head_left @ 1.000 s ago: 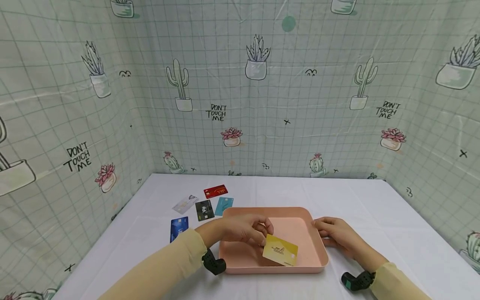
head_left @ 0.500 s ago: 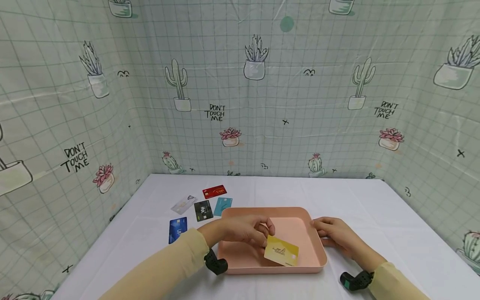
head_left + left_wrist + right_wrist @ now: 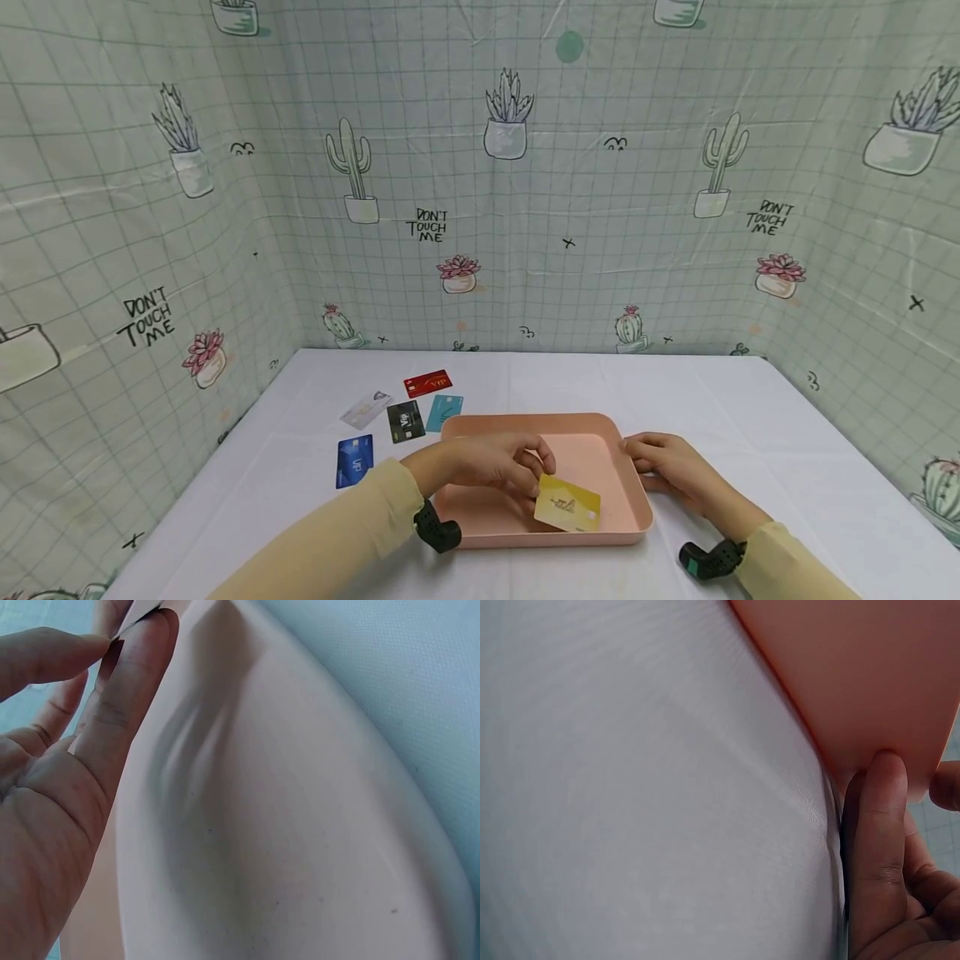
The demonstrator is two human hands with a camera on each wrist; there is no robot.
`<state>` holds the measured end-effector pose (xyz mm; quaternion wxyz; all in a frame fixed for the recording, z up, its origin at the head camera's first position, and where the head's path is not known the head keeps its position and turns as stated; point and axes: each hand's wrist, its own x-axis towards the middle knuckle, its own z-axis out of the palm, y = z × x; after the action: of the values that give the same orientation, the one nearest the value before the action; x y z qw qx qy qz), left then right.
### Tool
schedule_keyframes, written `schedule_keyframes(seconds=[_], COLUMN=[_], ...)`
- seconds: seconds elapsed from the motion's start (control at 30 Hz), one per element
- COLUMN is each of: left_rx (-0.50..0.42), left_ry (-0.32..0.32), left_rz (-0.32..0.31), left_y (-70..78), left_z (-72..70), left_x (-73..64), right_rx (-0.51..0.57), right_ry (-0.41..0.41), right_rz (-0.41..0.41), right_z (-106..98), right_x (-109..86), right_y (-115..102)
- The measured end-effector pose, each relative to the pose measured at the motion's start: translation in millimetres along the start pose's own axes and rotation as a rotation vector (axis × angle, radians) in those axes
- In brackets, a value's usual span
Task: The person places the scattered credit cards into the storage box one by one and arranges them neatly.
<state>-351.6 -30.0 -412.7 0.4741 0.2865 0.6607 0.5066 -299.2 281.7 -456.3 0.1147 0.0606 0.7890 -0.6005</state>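
My left hand [image 3: 498, 465] reaches over the pink tray [image 3: 525, 540] and pinches a yellow card [image 3: 567, 504] by its upper left corner between thumb and fingertips. The card is tilted, its lower edge near the tray's front wall. In the left wrist view, the thumb and a finger of the left hand [image 3: 90, 727] meet on the card's thin edge. My right hand [image 3: 678, 468] holds the tray's right side. The right wrist view shows one finger against the tray's outer wall [image 3: 855, 682], with another fingertip at the rim.
Left of and behind the tray, several cards lie on the white-covered table [image 3: 675, 392]: red [image 3: 427, 383], light grey [image 3: 367, 409], black [image 3: 406, 422], teal [image 3: 445, 412] and blue [image 3: 355, 461]. A patterned cloth [image 3: 570, 183] stands behind the table.
My left hand has shifted slightly to the right with the yellow card. The right hand stays at the tray's side. The whole head view has drifted a little.
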Motion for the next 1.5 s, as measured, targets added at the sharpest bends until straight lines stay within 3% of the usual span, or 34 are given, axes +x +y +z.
schedule_keyframes(seconds=[0.53,1.23,1.5], left_rx=[0.018,0.132,0.103], left_ry=[0.014,0.105,0.071], left_rz=[-0.02,-0.061,-0.074], left_y=[5.1,9.9,15.1], left_z=[7.2,19.1,23.3], left_x=[0.5,6.9,6.9], right_rx=[0.002,0.018,0.007], right_ry=[-0.006,-0.017,-0.004], right_rz=[0.001,-0.022,-0.011], right_z=[-0.2,-0.3,0.2], right_x=[0.2,-0.7,-1.3], right_y=[0.5,0.5,0.7])
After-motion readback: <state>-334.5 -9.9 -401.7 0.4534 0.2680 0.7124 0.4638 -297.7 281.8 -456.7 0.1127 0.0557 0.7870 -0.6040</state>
